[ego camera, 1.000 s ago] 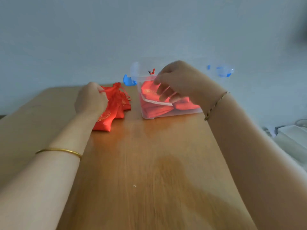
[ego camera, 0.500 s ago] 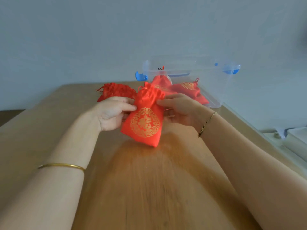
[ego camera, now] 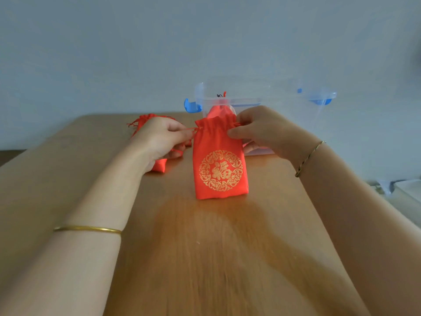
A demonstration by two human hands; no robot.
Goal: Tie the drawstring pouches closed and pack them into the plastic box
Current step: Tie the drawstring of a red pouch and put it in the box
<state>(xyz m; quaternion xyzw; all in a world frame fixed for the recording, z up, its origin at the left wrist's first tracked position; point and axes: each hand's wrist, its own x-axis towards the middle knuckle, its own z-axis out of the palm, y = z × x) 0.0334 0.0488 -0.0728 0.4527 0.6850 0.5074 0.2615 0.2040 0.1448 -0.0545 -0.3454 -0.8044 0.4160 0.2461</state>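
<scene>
Both pinching – L hand (ego camera: 163, 139) & R hand (ego camera: 257, 128) on pouch (ego camera: 219, 165) drawstrings.

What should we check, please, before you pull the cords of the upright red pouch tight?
1. Left hand pinches the left cord: ok.
2. Right hand pinches the red drawstring pouch at its neck: ok.
3. Pouch upright on the wooden table: ok.
4. Neck drawn fully shut: not ok, only partly gathered.
5. Room left in the plastic box: cannot tell.
</scene>
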